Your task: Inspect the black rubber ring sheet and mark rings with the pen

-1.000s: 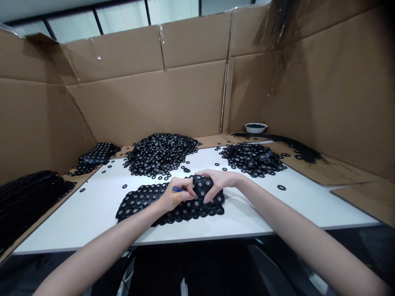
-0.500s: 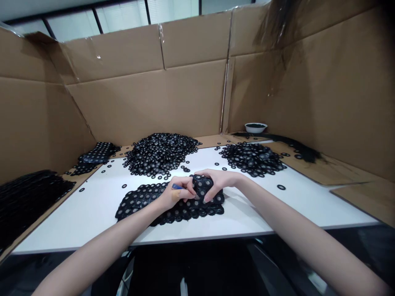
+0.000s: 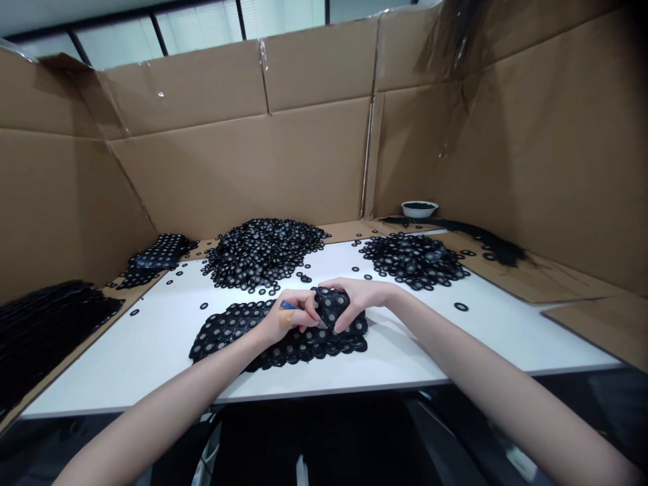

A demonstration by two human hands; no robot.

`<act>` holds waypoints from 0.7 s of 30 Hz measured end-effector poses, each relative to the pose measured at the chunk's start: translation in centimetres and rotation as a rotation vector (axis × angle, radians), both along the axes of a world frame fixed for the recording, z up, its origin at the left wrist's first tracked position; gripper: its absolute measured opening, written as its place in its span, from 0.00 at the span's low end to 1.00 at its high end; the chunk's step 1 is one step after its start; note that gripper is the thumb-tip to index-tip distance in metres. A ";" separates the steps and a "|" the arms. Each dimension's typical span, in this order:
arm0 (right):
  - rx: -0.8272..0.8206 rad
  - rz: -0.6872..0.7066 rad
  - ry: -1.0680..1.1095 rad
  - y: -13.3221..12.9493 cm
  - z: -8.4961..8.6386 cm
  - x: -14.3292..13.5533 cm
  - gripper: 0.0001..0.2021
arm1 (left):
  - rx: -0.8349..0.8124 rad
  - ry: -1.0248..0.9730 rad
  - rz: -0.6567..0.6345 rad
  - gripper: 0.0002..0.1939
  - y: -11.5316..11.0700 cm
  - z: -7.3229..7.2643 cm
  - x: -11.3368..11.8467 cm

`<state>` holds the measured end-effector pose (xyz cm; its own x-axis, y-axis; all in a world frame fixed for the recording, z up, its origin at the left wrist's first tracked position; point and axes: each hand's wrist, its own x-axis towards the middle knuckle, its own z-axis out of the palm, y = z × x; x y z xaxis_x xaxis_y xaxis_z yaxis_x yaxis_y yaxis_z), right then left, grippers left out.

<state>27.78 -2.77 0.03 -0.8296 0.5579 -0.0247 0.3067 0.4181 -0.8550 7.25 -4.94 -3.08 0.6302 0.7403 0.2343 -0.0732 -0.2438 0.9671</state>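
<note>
A black sheet of joined discs with pale round centres (image 3: 223, 331) lies near the front edge of the white board. My left hand (image 3: 293, 316) pinches a thin blue-ended tool (image 3: 288, 306), its tip at the sheet's right part. Around a raised, folded part of the sheet (image 3: 330, 305), my right hand (image 3: 354, 302) curls its thumb and fingers. Both hands are close together, and the left wrist covers some of the sheet.
Behind stand a large heap of black rings (image 3: 263, 250) and a smaller one (image 3: 415, 260). Dark stacked pieces (image 3: 50, 331) lie left, black strands (image 3: 486, 236) and a white bowl (image 3: 419, 211) back right. Cardboard walls (image 3: 227, 169) surround the white board (image 3: 126, 358).
My left hand and the blue-ended tool have shifted very slightly left and up. My right hand keeps its hold on the folded part.
</note>
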 end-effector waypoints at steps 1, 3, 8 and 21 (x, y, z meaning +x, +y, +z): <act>0.003 -0.001 -0.003 0.0 0.0 0.0 0.23 | -0.004 0.001 -0.004 0.03 0.0 0.1 0.0; 0.005 -0.004 -0.007 0.0 0.0 0.0 0.23 | -0.008 0.003 -0.011 0.04 -0.1 0.3 0.0; -0.002 -0.008 -0.019 -0.1 0.1 0.0 0.24 | -0.041 0.033 -0.035 0.04 -0.5 1.1 0.0; 0.019 -0.003 -0.028 -0.1 0.2 0.0 0.24 | -0.046 0.003 0.004 0.03 -0.2 0.5 0.0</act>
